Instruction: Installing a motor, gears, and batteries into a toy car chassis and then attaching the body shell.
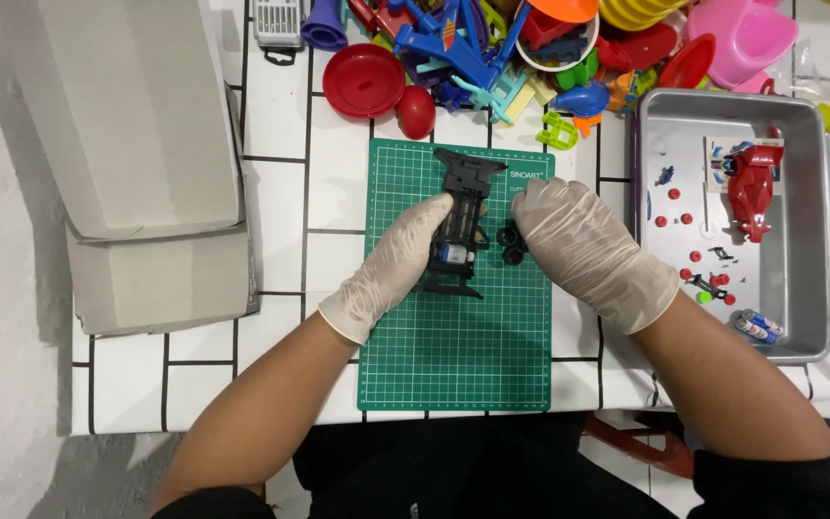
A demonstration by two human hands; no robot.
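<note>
Black plastic is making up the toy car chassis (459, 223), a long, narrow frame lying lengthwise on the green cutting mat (453, 356) in the middle of the bench (280, 192). Its far end is flaring into a wide, flat bumper plate, its near end is finishing in a thinner bar, and a small blue and silver part is sitting inside the frame near the middle.

Both hands are wearing pale thin gloves. The left hand (391, 269) is reaching in from the near left, and its fingers are pressing against the left side of the chassis, steadying it rather than lifting it. The right hand (583, 245) is arching over from the right, its fingers curling down at the right side of the chassis; whether they are pinching anything I cannot tell, since the glove is hiding the tips. Small black wheels (511, 245) are lying on the mat just beside the chassis, under the right hand's edge.

Further right, a metal tray (809, 317) is holding a red car body shell (753, 187), scattered red round pieces and two small batteries (756, 327). A heap of coloured plastic toys (492, 48) is crowding the far edge of the bench, and a grey cardboard box (146, 163) is sitting at the left.
</note>
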